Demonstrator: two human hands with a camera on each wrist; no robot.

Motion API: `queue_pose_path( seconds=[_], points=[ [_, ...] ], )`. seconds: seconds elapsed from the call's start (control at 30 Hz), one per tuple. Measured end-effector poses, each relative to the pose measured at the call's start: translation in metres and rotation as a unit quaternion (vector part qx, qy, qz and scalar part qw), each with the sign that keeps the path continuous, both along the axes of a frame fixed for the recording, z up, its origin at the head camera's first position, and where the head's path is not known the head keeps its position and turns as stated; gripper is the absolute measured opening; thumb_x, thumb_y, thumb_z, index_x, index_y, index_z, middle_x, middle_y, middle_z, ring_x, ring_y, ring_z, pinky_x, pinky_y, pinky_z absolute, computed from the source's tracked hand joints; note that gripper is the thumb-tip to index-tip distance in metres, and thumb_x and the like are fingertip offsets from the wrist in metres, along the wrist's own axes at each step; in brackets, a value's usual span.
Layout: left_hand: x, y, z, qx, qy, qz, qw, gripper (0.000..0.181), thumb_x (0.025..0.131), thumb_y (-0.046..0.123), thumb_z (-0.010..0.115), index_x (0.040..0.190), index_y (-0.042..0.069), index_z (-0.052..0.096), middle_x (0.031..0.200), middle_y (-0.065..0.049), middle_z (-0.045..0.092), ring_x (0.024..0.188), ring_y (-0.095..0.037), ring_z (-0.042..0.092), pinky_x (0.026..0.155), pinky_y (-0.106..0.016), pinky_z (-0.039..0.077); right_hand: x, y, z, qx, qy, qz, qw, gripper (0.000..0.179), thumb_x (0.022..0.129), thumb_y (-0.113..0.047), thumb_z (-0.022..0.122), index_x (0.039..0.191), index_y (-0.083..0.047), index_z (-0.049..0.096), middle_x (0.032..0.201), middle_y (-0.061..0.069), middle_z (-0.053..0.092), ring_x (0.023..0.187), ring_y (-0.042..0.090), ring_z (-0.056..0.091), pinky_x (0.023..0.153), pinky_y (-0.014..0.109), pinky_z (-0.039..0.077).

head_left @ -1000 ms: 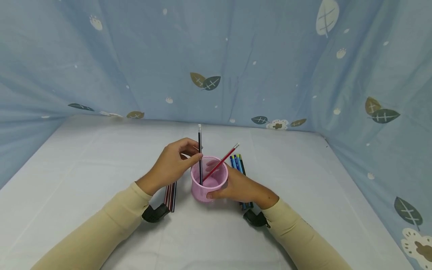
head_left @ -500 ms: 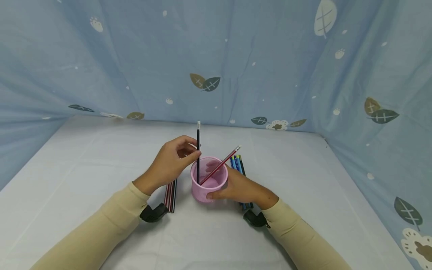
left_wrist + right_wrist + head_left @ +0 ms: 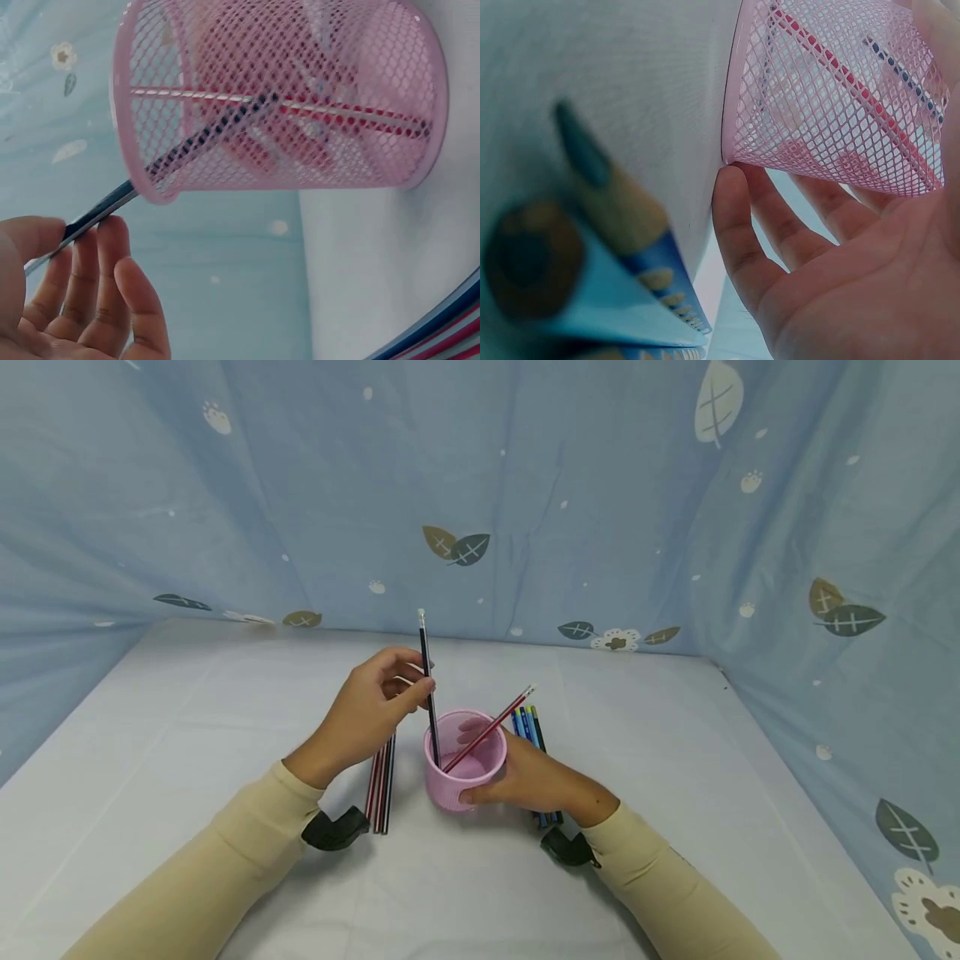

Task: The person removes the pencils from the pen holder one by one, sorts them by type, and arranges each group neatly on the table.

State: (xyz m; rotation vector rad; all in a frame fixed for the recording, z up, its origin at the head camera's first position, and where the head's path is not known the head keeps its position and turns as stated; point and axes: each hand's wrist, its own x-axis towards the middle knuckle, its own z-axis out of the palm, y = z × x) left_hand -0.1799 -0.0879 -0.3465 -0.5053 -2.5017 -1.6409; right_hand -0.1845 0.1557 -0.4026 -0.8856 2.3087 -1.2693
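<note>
My left hand (image 3: 367,710) pinches a black pencil (image 3: 423,639) between thumb and fingertips, its white-tipped end up. The pencil's lower part slants inside a pink mesh pen cup (image 3: 448,791); in the left wrist view, the dark pencil's (image 3: 105,208) lower end hangs partway down, short of the cup's bottom. My right hand (image 3: 536,775) grips the cup from the right, thumb on the near side and fingers around the far side. Leaning to the right within the cup is a red pencil (image 3: 495,721), its end past the rim.
Red and black striped pencils (image 3: 380,793) lie on the white tabletop (image 3: 465,893) left of the cup. Blue pencils (image 3: 525,720) lie to its right, partly under my right forearm; sharpened tips show (image 3: 634,202) close to the right wrist camera. A blue leaf-patterned curtain (image 3: 337,485) stands behind.
My left hand has moved up and left, drawing the black pencil higher and tilting its top leftward. The right hand, the cup and the red pencil have stayed nearly still.
</note>
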Motion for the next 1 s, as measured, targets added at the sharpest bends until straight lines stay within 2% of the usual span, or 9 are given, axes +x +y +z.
queue_pose_path(
  seconds=[0.2, 0.43, 0.6, 0.87, 1.0],
  points=[
    [-0.001, -0.007, 0.007, 0.039, 0.008, 0.001, 0.9992, 0.035, 0.103, 0.021, 0.057, 0.132, 0.004, 0.05, 0.111, -0.014, 0.066, 0.086, -0.021, 0.07, 0.077, -0.028, 0.057, -0.001, 0.0, 0.0, -0.003, 0.01, 0.001, 0.9999, 0.087, 0.077, -0.022, 0.087, 0.148, -0.016, 0.036, 0.14, 0.001, 0.052, 0.128, 0.017, 0.053, 0.104, 0.039, 0.049],
    [-0.001, -0.012, 0.01, 0.039, -0.001, 0.008, 0.9992, 0.032, 0.105, 0.019, 0.05, 0.134, 0.004, 0.049, 0.11, -0.016, 0.065, 0.085, -0.019, 0.069, 0.077, -0.03, 0.057, -0.001, -0.001, -0.002, -0.004, 0.005, 0.001, 1.0, 0.088, 0.076, -0.021, 0.088, 0.147, -0.017, 0.036, 0.141, 0.003, 0.052, 0.128, 0.017, 0.053, 0.103, 0.038, 0.05],
    [0.0, -0.015, 0.013, 0.062, -0.009, 0.013, 0.9979, 0.031, 0.106, 0.019, 0.046, 0.133, 0.004, 0.048, 0.111, -0.017, 0.063, 0.087, -0.016, 0.068, 0.077, -0.028, 0.057, -0.001, 0.0, -0.003, -0.006, 0.006, 0.002, 1.0, 0.088, 0.076, -0.021, 0.088, 0.148, -0.017, 0.036, 0.14, 0.003, 0.052, 0.128, 0.018, 0.053, 0.103, 0.039, 0.05],
    [-0.001, -0.019, 0.017, 0.128, -0.033, 0.017, 0.991, 0.026, 0.105, 0.013, 0.044, 0.129, 0.004, 0.048, 0.101, -0.006, 0.065, 0.089, -0.016, 0.069, 0.08, -0.027, 0.058, -0.001, 0.0, -0.003, -0.004, 0.007, 0.0, 1.0, 0.088, 0.076, -0.02, 0.088, 0.148, -0.017, 0.036, 0.14, 0.002, 0.052, 0.128, 0.017, 0.053, 0.103, 0.038, 0.05],
    [-0.002, -0.023, 0.019, 0.159, -0.044, 0.009, 0.9862, 0.024, 0.103, 0.01, 0.044, 0.126, 0.004, 0.048, 0.098, -0.006, 0.064, 0.087, -0.016, 0.069, 0.08, -0.028, 0.058, -0.001, 0.0, -0.003, -0.003, 0.01, 0.001, 0.9999, 0.088, 0.076, -0.02, 0.088, 0.147, -0.017, 0.036, 0.14, 0.002, 0.053, 0.128, 0.017, 0.053, 0.105, 0.039, 0.049]
  ],
)
